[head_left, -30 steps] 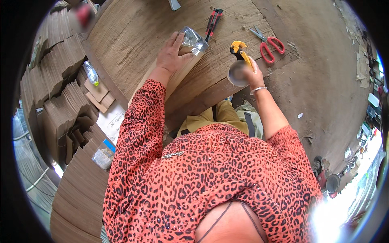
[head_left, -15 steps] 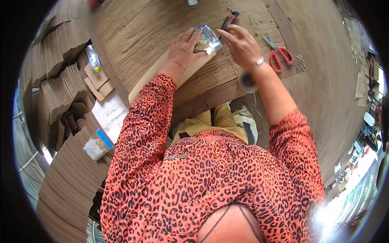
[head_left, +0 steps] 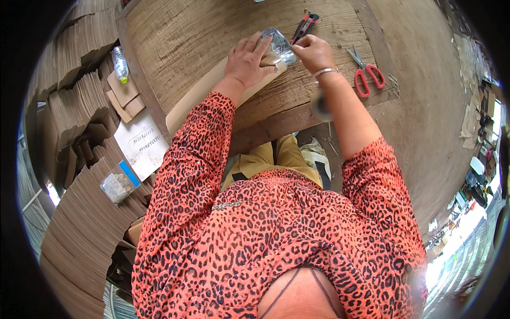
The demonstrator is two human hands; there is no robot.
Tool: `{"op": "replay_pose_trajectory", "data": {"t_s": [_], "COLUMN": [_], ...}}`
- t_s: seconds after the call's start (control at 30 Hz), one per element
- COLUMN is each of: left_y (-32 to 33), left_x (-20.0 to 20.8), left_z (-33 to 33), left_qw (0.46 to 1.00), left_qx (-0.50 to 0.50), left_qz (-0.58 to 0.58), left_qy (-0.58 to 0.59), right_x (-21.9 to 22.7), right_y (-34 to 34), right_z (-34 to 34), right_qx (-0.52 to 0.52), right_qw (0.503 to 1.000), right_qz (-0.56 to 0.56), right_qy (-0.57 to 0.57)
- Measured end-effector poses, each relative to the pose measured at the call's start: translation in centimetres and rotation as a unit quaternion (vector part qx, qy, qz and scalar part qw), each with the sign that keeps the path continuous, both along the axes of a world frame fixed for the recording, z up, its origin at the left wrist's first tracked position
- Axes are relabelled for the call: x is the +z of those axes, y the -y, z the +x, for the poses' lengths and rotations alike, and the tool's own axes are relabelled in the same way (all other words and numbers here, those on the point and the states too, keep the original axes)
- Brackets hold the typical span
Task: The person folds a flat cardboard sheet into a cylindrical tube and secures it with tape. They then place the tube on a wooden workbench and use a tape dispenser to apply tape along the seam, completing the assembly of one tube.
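Here the left hand (head_left: 245, 61) lies flat, pinning a clear bag (head_left: 277, 47) to the cardboard strip (head_left: 207, 93) on the wooden table (head_left: 191, 32) while the right hand (head_left: 313, 52) pinches the bag's edge, so fixing it down seems in hand, calling for a steady hold

My left hand (head_left: 245, 59) on the long tan cardboard strip (head_left: 202, 98), clear crinkled plastic bag (head_left: 277, 47) between it and my right hand (head_left: 313, 52), red-handled scissors (head_left: 365, 74) further right, red-and-black utility knife (head_left: 304, 26) behind the bag.
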State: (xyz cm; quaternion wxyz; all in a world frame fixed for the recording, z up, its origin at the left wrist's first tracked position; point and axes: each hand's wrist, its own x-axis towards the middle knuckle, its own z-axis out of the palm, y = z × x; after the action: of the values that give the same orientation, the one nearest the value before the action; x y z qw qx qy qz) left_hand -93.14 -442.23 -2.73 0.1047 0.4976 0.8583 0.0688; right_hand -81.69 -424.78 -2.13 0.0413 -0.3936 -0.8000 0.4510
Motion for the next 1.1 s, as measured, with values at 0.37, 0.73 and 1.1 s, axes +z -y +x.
{"op": "replay_pose_trajectory", "data": {"t_s": [0.37, 0.73, 1.1], "left_y": [0.4, -0.3, 0.1], "left_x": [-1.8, -0.6, -0.5], "left_z": [-0.8, -0.7, 0.6], "left_qw": [1.0, 0.999, 0.996], "left_qx": [-0.007, -0.025, -0.044], "left_qz": [0.022, 0.035, 0.059], "left_qy": [0.008, 0.006, -0.055], "right_x": [1.3, -1.4, -4.3], "right_y": [6.1, 4.2, 4.6], "right_z": [5.4, 6.3, 7.7], "right_qx": [-0.225, -0.119, -0.006], "right_qw": [0.878, 0.885, 0.994], "right_qz": [-0.402, -0.446, -0.109], "right_qy": [-0.129, -0.059, 0.027]}}
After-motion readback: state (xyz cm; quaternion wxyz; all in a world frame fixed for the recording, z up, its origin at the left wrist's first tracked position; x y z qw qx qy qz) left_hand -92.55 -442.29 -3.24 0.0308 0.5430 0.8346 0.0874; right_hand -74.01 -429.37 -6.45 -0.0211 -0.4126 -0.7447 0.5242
